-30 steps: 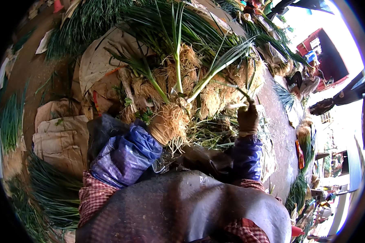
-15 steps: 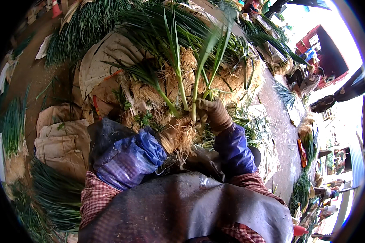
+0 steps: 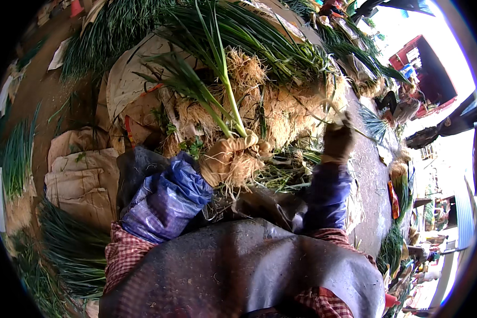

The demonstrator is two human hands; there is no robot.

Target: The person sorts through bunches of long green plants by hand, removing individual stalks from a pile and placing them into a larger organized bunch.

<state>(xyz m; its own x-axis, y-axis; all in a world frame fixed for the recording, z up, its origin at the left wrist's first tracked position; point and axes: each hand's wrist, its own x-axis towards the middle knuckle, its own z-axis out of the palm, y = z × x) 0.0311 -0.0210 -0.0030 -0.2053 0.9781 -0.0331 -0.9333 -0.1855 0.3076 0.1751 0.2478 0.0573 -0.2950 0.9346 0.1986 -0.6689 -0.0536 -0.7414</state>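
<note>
My left hand (image 3: pixel 230 156), in a tan work glove, is closed around a few spring onions (image 3: pixel 229 93). Their green leaves point up and away from me, and pale stringy roots (image 3: pixel 244 168) hang below the fist. Out to the right, my gloved right hand (image 3: pixel 338 142) is closed, with thin pale leaf strands showing at its fingers, blurred by motion. Beyond both hands lies a large heap of spring onions (image 3: pixel 259 37), its tangled roots (image 3: pixel 291 114) turned toward me.
Loose leaf scraps (image 3: pixel 289 172) lie below the heap. Folded brown sacks (image 3: pixel 82 177) and another spring onion bundle (image 3: pixel 71 249) are at my left. A dark apron (image 3: pixel 238 265) covers my lap. Farther right are a red truck bed (image 3: pixel 434 74) and people among more bundles.
My right hand has left the held spring onions and swung out to the right, with thin strands at its fingers. Fewer leaves stand up from my left hand, which still grips its spring onions.
</note>
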